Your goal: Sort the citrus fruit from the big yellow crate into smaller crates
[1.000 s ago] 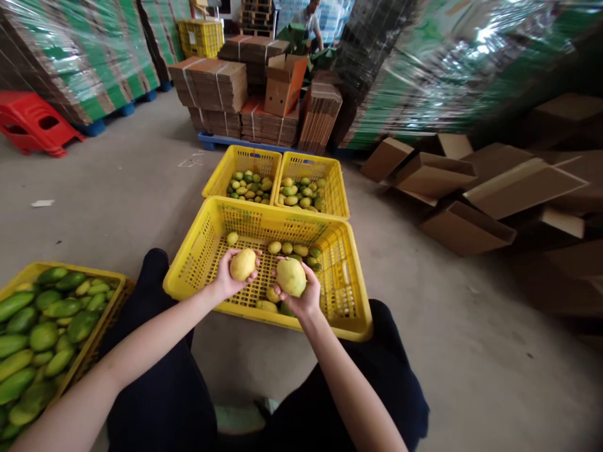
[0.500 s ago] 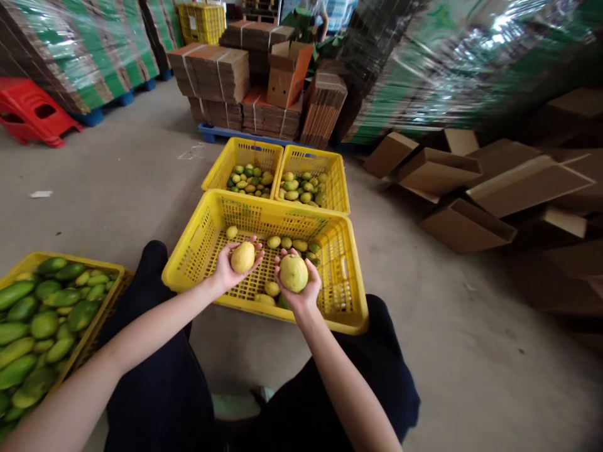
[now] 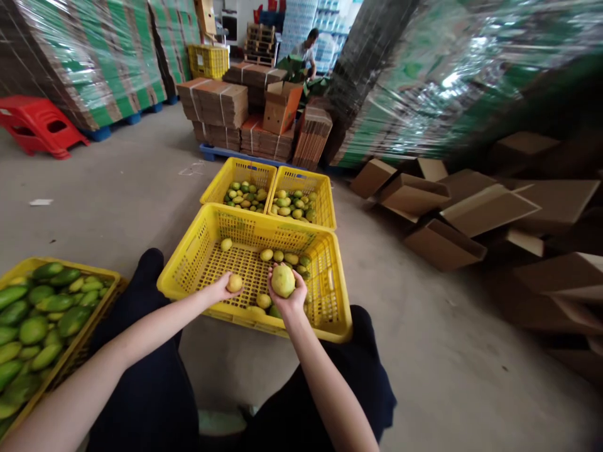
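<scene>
My left hand [image 3: 227,287] holds a small yellow fruit [image 3: 234,283] low over the large yellow crate [image 3: 254,220]. In my right hand [image 3: 291,300] rests a bigger yellow-green fruit [image 3: 283,280], palm up, above the crate's front right part. Inside that crate, one yellow fruit [image 3: 227,245] lies alone at the back left. A row of fruits [image 3: 278,256] sits toward the back right, and a few more [image 3: 263,301] lie near the front wall, partly hidden by my right hand.
Two smaller yellow crates of fruit [image 3: 235,164] [image 3: 325,182] stand behind. A full crate of green fruit [image 3: 66,260] is at my left. Beyond are a red stool [image 3: 40,122], stacked cardboard [image 3: 214,103], loose boxes [image 3: 445,245] and a person [image 3: 307,53].
My left hand has lowered toward the crate and turned, with its fruit now showing less. My right hand still holds the bigger fruit. The view has tilted up and shifted slightly.
</scene>
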Demonstrator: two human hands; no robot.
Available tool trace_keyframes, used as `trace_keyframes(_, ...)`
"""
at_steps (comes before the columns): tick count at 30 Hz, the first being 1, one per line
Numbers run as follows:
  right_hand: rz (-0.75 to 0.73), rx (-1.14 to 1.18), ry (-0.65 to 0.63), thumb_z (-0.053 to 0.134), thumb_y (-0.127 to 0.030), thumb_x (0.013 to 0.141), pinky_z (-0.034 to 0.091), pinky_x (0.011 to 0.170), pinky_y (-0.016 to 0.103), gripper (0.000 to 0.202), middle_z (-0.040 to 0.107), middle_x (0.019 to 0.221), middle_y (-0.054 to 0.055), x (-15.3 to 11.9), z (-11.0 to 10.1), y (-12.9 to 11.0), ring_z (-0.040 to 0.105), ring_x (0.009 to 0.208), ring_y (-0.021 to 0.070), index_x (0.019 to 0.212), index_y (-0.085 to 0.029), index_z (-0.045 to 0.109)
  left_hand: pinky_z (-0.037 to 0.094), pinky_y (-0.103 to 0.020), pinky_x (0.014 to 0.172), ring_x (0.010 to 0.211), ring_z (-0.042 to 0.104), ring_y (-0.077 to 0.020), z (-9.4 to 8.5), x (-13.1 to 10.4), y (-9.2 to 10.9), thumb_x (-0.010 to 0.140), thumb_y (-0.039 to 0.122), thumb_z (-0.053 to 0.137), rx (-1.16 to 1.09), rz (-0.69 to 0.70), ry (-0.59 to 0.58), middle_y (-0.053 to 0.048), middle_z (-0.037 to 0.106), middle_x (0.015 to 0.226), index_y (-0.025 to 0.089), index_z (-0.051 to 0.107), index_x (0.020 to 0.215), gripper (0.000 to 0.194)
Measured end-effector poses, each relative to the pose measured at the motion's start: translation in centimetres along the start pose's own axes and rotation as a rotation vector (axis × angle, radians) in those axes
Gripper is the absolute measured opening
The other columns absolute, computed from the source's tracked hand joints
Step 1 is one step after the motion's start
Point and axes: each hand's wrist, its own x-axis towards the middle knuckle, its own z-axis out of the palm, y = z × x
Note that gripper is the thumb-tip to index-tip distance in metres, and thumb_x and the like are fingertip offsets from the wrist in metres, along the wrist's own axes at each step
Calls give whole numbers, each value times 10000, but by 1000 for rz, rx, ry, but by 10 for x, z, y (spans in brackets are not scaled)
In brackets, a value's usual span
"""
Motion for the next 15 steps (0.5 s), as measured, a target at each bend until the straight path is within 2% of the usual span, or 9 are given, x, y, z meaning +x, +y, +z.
trace_keyframes(2, -21, -45, -34, 537, -285, 766, 635, 674, 353, 221, 748, 797, 34, 0, -3, -1, 733, 794, 212, 957, -251, 642, 579, -348, 520, 586, 686, -191, 2, -5, -5, 951, 193, 337, 127, 3, 7, -14, 634, 765, 204, 535, 1148, 279)
trace_keyframes(4, -48, -76, -51, 542, -292, 762, 636, 704, 367, 214, 747, 800, 30, 2, -5, -4, 732, 795, 211, 947, -252, 643, 583, -374, 574, 644, 704, -204, 14, -16, 16, 977, 220, 312, 216, 74, -33, -38, 651, 824, 162, 517, 1170, 287)
trace_keyframes(6, -63, -88, -57, 547, -294, 761, 634, 729, 371, 213, 751, 816, 36, 3, -6, -7, 732, 798, 211, 941, -243, 647, 589, -360, 646, 735, 718, -205, 36, -32, 62, 1001, 288, 332, 236, 159, -79, -80, 664, 892, 116, 499, 1192, 307)
trace_keyframes(9, -69, -98, -58, 548, -301, 766, 627, 753, 358, 219, 749, 818, 51, 5, -7, -10, 732, 808, 211, 940, -225, 657, 586, -336, 795, 935, 723, -206, 68, -61, 149, 1012, 441, 334, 246, 356, -177, -121, 685, 1036, 122, 488, 1244, 424)
trace_keyframes(11, -72, -109, -51, 541, -308, 771, 626, 763, 360, 209, 745, 818, 59, 7, -8, -10, 731, 813, 214, 922, -219, 656, 570, -324, 856, 1014, 711, -209, 75, -75, 186, 1013, 443, 324, 551, 689, -156, -185, 681, 1146, 85, 472, 1294, 479)
trace_keyframes(12, -75, -119, -44, 538, -311, 771, 626, 768, 367, 201, 743, 820, 61, 8, -8, -9, 730, 817, 218, 908, -219, 652, 562, -314, 870, 1025, 706, -197, 72, -79, 192, 1022, 432, 284, 724, 824, -113, -189, 683, 1183, 83, 469, 1313, 491)
trace_keyframes(13, -81, -138, -40, 535, -315, 768, 626, 776, 379, 193, 740, 823, 63, 9, -9, -9, 729, 824, 223, 894, -221, 647, 554, -308, 880, 1024, 704, -189, 64, -79, 190, 1025, 414, 266, 825, 878, -89, -183, 692, 1198, 83, 487, 1311, 490)
trace_keyframes(15, -108, -216, -41, 522, -328, 758, 622, 798, 408, 180, 732, 833, 67, 12, -13, -7, 726, 856, 237, 862, -230, 631, 552, -291, 843, 954, 716, -179, 38, -71, 160, 1016, 377, 254, 980, 856, -62, -148, 743, 1113, 79, 577, 1230, 489)
